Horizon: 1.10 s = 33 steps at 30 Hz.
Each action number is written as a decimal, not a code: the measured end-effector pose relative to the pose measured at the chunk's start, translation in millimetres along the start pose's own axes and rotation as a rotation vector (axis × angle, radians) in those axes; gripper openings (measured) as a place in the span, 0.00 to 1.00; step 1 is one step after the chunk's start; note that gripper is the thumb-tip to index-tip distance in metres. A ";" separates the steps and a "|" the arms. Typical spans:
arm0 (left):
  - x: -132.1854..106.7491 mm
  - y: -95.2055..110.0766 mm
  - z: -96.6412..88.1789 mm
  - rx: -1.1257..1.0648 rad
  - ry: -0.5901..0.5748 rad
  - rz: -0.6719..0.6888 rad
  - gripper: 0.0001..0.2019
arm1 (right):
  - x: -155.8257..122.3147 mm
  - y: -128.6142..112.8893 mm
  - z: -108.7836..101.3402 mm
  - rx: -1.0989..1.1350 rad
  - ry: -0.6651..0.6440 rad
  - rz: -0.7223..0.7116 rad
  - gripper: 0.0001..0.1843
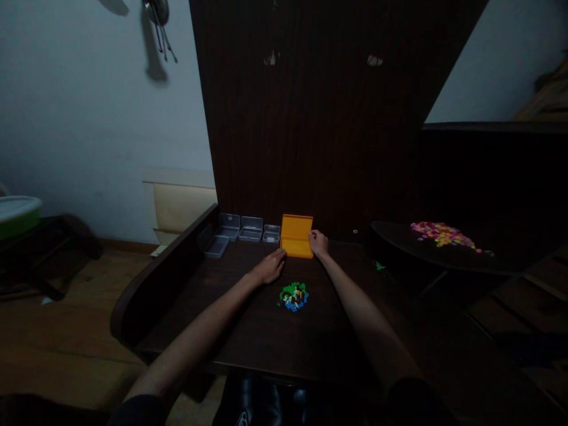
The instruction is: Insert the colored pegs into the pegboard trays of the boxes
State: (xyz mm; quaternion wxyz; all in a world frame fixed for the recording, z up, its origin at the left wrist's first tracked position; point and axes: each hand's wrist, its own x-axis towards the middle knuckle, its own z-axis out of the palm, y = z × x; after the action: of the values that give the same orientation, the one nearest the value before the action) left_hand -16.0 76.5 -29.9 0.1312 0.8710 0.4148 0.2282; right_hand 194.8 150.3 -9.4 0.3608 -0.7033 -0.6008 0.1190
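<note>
An orange plastic box (297, 247) stands with its lid raised at the back of the dark wooden desk (248, 331). My right hand (318, 242) has its fingers curled around the box's right side, near the hinge between lid and base. Beside the front left corner lies my left hand (270, 267), fairly flat on the desk, its fingertips at the box's edge. Closer to me, between my forearms, is a small pile of green, blue, white and yellow pieces (294, 296); their exact kind is too small to make out.
Several clear plastic cases (251, 229) with raised lids line the back left, by the desk's raised side board (164, 272). On a dark shelf (444, 260) at right lies a pile of pink, yellow and orange pieces (444, 234). A green piece (379, 266) rests near that shelf.
</note>
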 end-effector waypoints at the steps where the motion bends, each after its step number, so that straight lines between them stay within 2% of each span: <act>1: -1.3 1.3 -1.6 0.000 -0.003 0.001 0.20 | -0.7 -0.4 -0.9 -0.020 0.001 -0.004 0.17; 8: -18.1 8.5 -11.6 -0.018 -0.048 0.011 0.21 | -10.3 -0.1 -10.1 -0.173 -0.030 -0.037 0.16; 18: -47.9 20.1 -16.4 -0.032 -0.098 0.060 0.23 | -28.1 -0.3 -23.7 -0.327 -0.103 -0.039 0.15; 33: -61.2 26.9 -17.1 -0.022 -0.094 0.079 0.23 | -36.0 -4.2 -24.1 -0.388 -0.181 -0.015 0.16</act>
State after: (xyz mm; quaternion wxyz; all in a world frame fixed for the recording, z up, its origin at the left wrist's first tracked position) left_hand -40.7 12.5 -21.6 0.1513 0.8950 0.3708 0.1966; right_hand 197.1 108.1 0.9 0.1640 -0.7415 -0.6477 0.0609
